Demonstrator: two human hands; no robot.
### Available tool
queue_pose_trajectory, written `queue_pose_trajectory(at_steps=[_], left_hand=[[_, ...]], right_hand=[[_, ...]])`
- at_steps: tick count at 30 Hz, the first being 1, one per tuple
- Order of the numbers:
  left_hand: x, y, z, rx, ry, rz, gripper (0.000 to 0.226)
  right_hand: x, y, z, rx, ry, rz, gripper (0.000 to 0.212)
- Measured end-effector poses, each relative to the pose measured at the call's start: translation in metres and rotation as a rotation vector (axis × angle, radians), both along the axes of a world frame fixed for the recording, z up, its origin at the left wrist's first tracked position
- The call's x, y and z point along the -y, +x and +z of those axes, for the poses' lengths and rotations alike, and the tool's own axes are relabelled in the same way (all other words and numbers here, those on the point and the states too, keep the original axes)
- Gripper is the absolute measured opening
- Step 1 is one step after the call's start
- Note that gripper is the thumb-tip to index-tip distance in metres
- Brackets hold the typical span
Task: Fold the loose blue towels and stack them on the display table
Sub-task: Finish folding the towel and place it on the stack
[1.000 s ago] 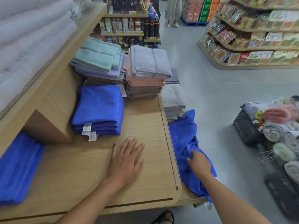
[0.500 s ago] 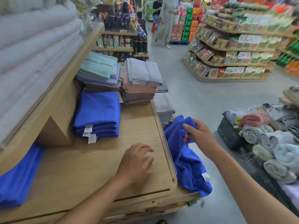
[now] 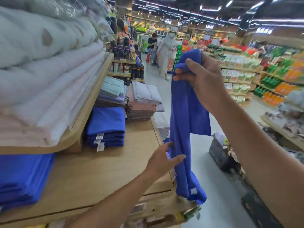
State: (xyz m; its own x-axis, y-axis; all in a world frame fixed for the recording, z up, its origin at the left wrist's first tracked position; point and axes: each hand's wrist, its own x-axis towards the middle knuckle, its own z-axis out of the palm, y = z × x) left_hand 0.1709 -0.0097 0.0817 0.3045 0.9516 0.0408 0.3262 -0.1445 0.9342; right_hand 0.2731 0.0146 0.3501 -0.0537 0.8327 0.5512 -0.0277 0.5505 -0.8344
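The person's right hand (image 3: 204,79) is raised to about head height over the aisle, just off the right edge of the table (image 3: 115,163). Its fingers and thumb are curled round the bunched top edge of a loose blue towel (image 3: 185,120). The towel hangs straight down from that grip in long vertical folds, with one flap spreading to the right below the wrist. Its lower end, which carries a small white tag (image 3: 194,191), dangles beside the table's front right corner.

The left hand (image 3: 162,159) is lower, at the table's right edge. Its fingers are straight and spread, and its thumb lies across the front of the hanging towel about midway down. It touches the cloth but does not grasp it.

On the wooden table top, toward the back and tucked partly under the upper shelf (image 3: 92,102), sits a neat stack of folded blue towels (image 3: 106,127) with white labels showing at its front edge. A second pile of blue towels (image 3: 21,176) lies at the near left, under the same shelf. Behind the first stack are mint and lavender towels (image 3: 113,91), and beside these stands a pile of grey, pink and brown towels (image 3: 143,102). The upper shelf carries thick pale folded bedding (image 3: 41,79).

A dark basket (image 3: 220,155) stands on the floor right of the towel. Two shoppers (image 3: 166,53) are far down the aisle, near shelves of packaged goods (image 3: 238,76).
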Motion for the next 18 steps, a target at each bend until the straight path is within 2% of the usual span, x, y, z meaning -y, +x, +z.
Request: queue_pose_trajectory(at_steps=[5, 9, 12, 15, 17, 18], left_hand=[[0.016, -0.01, 0.014, 0.218, -0.084, -0.048, 0.051], [0.03, -0.024, 0.022, 0.327, -0.152, -0.089, 0.022], [0.047, -0.045, 0.036, 0.47, -0.207, -0.079, 0.033], [0.058, -0.072, 0.039, 0.638, -0.292, -0.002, 0.03], [0.063, -0.09, 0.036, 0.679, -0.332, 0.006, 0.03], [0.062, -0.098, 0.029, 0.613, -0.289, 0.036, 0.029]], right_hand=[[0.002, -0.032, 0.064, 0.095, 0.177, -0.036, 0.013], [-0.023, -0.052, 0.099, 0.205, 0.238, -0.142, 0.018], [-0.056, -0.063, 0.11, 0.295, 0.201, -0.274, 0.031], [-0.094, -0.071, 0.101, 0.423, 0.139, -0.386, 0.042], [-0.121, -0.077, 0.083, 0.489, 0.095, -0.416, 0.043], [-0.133, -0.08, 0.071, 0.527, 0.062, -0.428, 0.043]])
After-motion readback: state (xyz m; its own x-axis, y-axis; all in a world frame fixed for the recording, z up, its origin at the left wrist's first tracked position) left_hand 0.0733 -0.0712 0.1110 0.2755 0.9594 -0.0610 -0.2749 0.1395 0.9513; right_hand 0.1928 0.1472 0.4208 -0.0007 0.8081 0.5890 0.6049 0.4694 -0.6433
